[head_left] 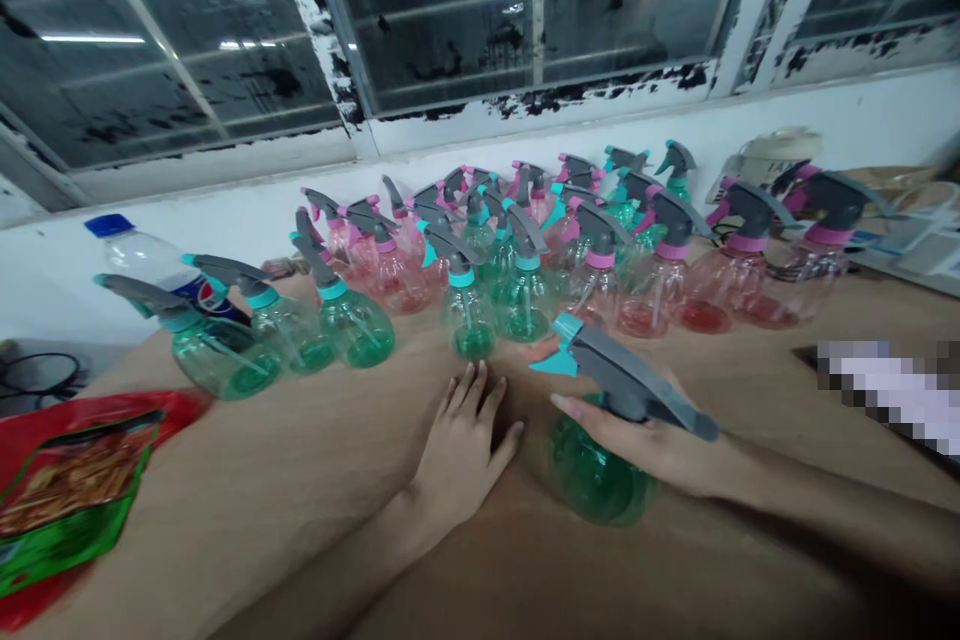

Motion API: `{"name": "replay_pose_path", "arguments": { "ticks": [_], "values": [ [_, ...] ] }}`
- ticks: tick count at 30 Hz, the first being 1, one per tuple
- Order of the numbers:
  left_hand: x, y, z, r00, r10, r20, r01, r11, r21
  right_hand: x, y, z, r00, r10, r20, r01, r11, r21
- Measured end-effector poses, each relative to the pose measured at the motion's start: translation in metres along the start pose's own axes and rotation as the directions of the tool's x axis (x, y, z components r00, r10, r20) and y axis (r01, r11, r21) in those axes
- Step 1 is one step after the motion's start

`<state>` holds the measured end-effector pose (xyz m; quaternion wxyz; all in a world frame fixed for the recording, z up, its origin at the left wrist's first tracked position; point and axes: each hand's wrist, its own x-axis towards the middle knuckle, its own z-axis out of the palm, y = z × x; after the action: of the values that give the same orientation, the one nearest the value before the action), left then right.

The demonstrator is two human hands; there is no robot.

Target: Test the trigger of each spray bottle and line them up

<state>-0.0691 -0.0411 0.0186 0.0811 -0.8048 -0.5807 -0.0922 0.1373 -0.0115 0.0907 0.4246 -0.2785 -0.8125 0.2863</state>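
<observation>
Your right grip (pixel 649 445) is closed around the neck of a green spray bottle (pixel 600 485), toward the near edge of the table (pixel 300 490); you can't tell whether its base touches down. Your left grip (pixel 456 455) holds nothing, palm down, fingers spread, just beside a standing green bottle (pixel 469 332). Pink bottles (pixel 706 305) stand toward the far right corner; a red packet (pixel 79 490) lies at the left edge.

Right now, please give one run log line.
right grip: holding round, translucent green plastic spray bottle | left grip: open, palm down, at light-brown tabletop
</observation>
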Motion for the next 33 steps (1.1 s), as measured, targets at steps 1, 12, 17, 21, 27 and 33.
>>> {"name": "replay_pose_path", "arguments": {
  "ticks": [1,12,17,21,27,33],
  "values": [
    [0.0,0.0,0.0,1.0,0.0,0.002,0.0,1.0,0.003,0.0,0.001,0.0,1.0,0.025,0.014,-0.025,1.0,0.019],
    [-0.001,-0.001,0.003,0.999,0.012,-0.04,-0.013,0.999,-0.035,0.002,0.002,0.002,0.999,0.045,-0.027,-0.043,0.996,0.083],
    [0.0,-0.001,0.002,1.0,0.009,-0.007,-0.009,0.999,-0.033,0.003,0.001,0.001,1.0,0.011,0.002,-0.011,0.997,0.078],
    [0.0,-0.002,0.002,1.0,0.01,-0.02,-0.011,0.999,-0.051,0.002,0.0,-0.001,1.0,-0.023,0.0,0.023,0.999,0.042],
    [-0.001,0.001,0.001,1.0,-0.012,-0.02,0.011,0.998,-0.06,-0.005,0.008,-0.009,1.0,0.013,-0.011,-0.013,0.999,-0.03],
    [-0.001,0.002,-0.004,0.999,-0.032,0.014,0.032,0.998,-0.058,-0.021,0.012,-0.023,0.996,-0.075,0.045,0.085,0.951,-0.296]
  ]
}}
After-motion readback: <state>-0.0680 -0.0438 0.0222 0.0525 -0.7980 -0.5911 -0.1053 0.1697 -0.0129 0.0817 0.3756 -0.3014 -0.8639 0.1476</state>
